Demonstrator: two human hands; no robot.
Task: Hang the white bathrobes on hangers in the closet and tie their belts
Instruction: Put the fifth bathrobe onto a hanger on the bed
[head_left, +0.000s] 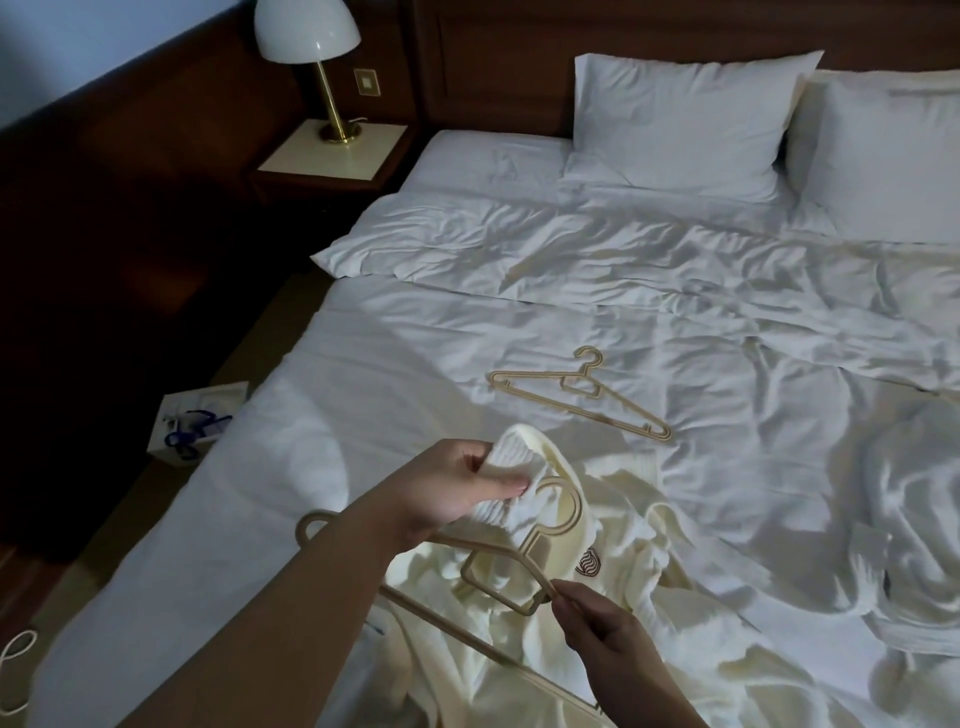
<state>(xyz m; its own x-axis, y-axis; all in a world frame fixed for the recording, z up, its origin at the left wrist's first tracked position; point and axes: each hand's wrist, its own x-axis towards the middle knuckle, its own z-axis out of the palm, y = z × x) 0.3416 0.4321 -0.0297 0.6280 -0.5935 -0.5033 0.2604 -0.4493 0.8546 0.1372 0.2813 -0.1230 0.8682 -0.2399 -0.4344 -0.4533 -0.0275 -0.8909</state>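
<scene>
Bed (467, 322): held hanger (519, 566) hook away.

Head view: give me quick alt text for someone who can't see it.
Over a rumpled white bed, the left hand grips a white bathrobe by its collar while the right hand pinches a beige hanger. A second hanger lies further up the bed.

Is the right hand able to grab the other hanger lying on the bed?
Probably not right now. The right hand is pinching the held hanger over the bathrobe. The spare hanger lies uncovered on the bed, nothing blocking it, so it looks reachable once those fingers let go.
</scene>
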